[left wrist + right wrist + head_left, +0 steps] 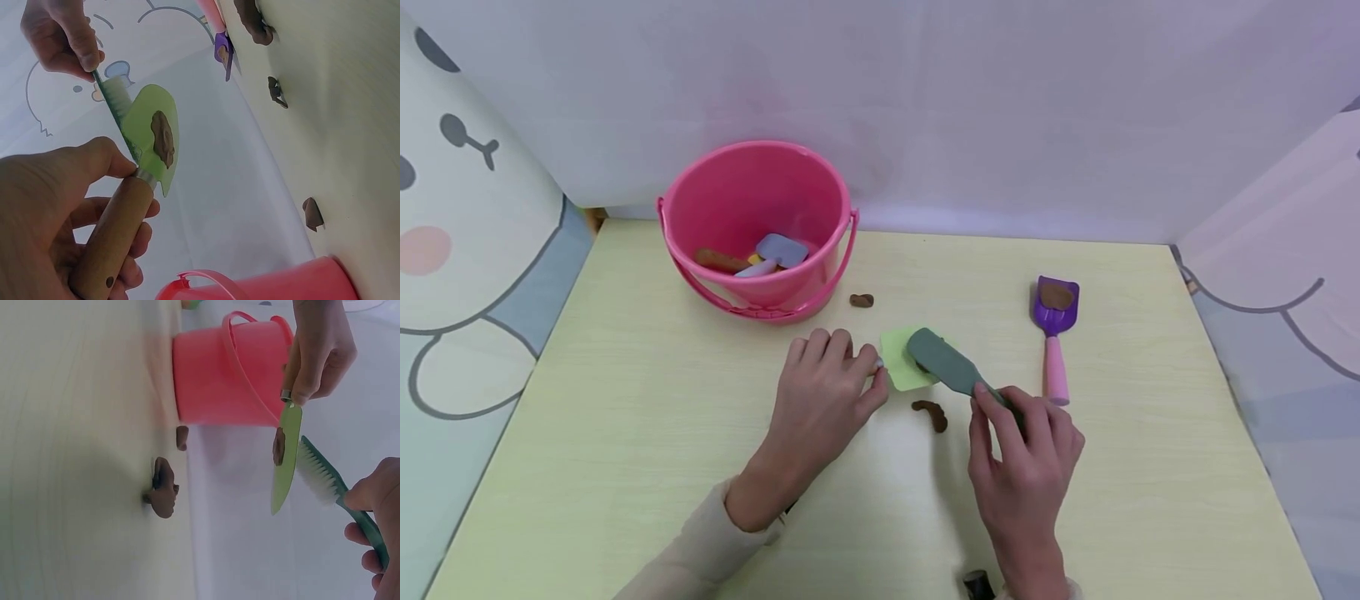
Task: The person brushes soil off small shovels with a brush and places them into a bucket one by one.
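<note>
My left hand (823,392) grips the wooden handle (115,237) of a small garden trowel with a light green blade (898,358). A brown clump (162,139) clings to a face of that blade. My right hand (1026,450) holds the dark green handle of a brush (951,362). Its white bristles (314,475) point toward the blade, on the side away from the clump in the right wrist view. From the head view the brush covers part of the blade. Whether the bristles touch it, I cannot tell.
A pink bucket (756,287) with toy tools inside stands at the back left. Two brown pieces lie on the table, one near the bucket (861,300) and a curved one (932,414) between the hands. A purple shovel (1054,329) carrying a brown lump lies to the right.
</note>
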Tool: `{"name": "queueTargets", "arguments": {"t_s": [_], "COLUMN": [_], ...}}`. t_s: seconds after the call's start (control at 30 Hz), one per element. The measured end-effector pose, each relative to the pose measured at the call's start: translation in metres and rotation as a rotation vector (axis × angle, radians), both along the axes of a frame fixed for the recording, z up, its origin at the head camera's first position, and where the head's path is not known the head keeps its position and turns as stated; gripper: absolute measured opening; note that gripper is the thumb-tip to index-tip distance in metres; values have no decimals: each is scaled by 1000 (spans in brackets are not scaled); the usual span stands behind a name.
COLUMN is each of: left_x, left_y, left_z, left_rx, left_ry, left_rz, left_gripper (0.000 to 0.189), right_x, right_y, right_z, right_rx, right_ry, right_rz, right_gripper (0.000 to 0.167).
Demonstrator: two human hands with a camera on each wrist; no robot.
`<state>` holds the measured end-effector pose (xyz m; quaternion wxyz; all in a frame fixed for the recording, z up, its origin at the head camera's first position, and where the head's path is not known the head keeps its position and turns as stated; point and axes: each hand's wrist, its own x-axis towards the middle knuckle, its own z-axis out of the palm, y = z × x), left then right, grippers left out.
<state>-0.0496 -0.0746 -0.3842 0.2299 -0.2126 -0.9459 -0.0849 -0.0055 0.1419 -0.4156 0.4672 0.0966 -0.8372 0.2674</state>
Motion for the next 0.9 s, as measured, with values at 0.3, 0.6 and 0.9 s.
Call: {"name": "queueTargets", "arguments": {"t_s": [0.3, 0.6, 0.9], "left_x": [0, 0, 2], "left_y": [1, 0, -1], "left_z": [0, -2, -1], "left_rx": [6, 27, 33], "left_ry": [45, 25, 16], "left_rz": [8, 14, 22], "left_gripper": [23, 23, 21], "right_x": [5, 2, 1], "right_y": [-2, 2, 5], "right_z": [-4, -6, -5], "right_rx": [7, 7, -1], "right_ry": [-37, -38, -62], "right_rz": [7, -5, -9], "right_gripper": [17, 21, 22]}}
